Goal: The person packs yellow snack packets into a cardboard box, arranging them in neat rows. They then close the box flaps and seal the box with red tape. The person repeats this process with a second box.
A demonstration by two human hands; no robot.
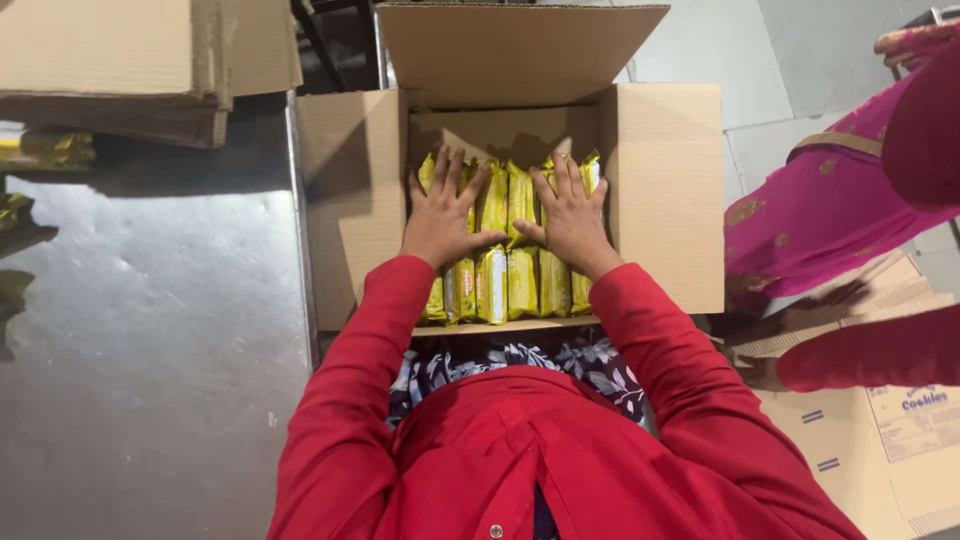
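Pressing flat, fingers spread: left hand [446, 215], right hand [570, 215] on packets [520, 280] filling box [665, 200]; light, slippery, crushable—grip packet ends.

A shiny metal table [150, 330] fills the left side, with gold-wrapped packs [40, 148] lying at its far left edge (partly cut off by the frame). Flattened cardboard sheets [130, 60] are stacked at its far end. On the right stands a person in a pink garment [830, 210], beside another printed carton [890, 450] on the tiled floor [720, 45].
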